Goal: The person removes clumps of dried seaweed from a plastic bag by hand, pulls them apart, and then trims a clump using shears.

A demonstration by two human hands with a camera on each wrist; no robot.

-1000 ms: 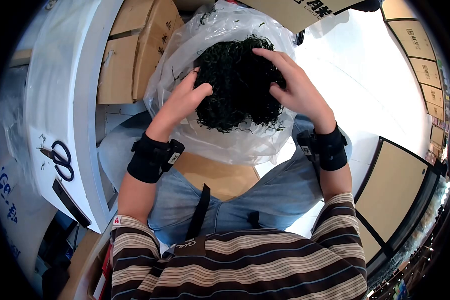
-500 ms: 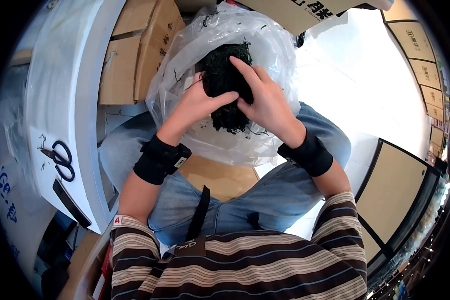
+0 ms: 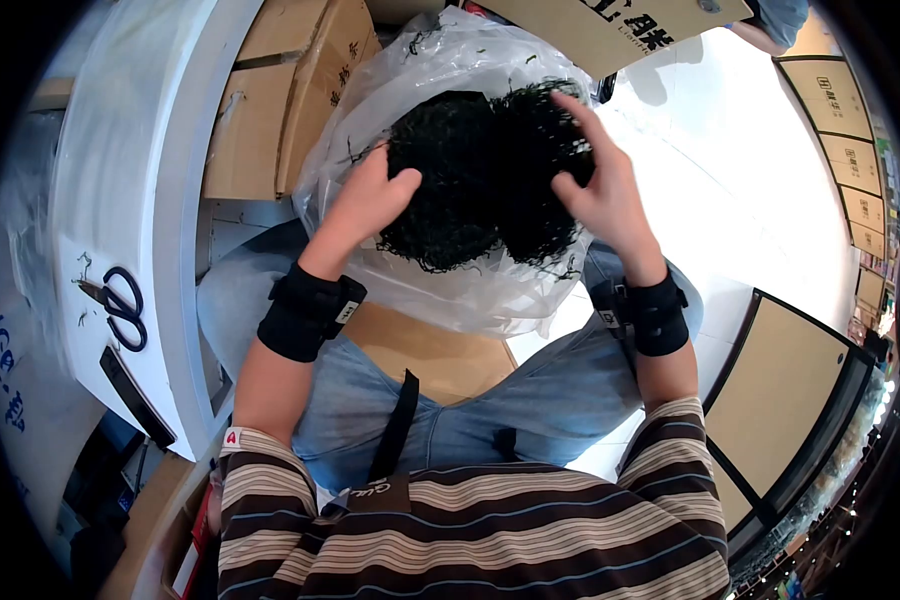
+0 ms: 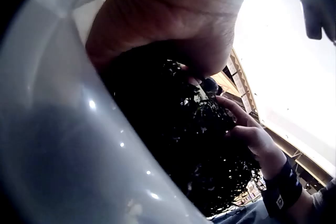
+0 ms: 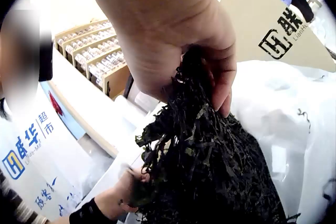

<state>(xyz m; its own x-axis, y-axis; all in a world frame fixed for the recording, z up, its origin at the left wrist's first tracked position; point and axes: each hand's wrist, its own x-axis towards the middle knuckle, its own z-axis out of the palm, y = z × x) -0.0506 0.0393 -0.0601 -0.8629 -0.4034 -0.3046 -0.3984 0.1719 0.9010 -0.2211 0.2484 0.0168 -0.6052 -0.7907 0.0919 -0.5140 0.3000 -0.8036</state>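
A tangled mass of dark green-black dried seaweed shreds (image 3: 440, 190) is spread between both hands, over a clear plastic bag (image 3: 440, 305). My left hand (image 3: 368, 202) grips its left side, with the thumb on top. At the right side, my right hand (image 3: 610, 200) holds the other part between thumb and fingers. The right wrist view shows strands of the seaweed (image 5: 210, 155) bunched in that grip and fanning out below it. In the left wrist view the left fingers are mostly hidden behind the dark mass.
Scissors (image 3: 125, 308) and a black strip (image 3: 135, 400) lie on the white surface at left. Cardboard boxes (image 3: 250, 130) stand beside the bag, and a printed tan panel (image 3: 610, 30) is behind it. Another person's arm (image 3: 765, 35) shows at top right.
Half a second ago the hands were close together with the seaweed bunched narrow. Now they are apart again, the right hand further right, and the seaweed is spread wide in two lobes.
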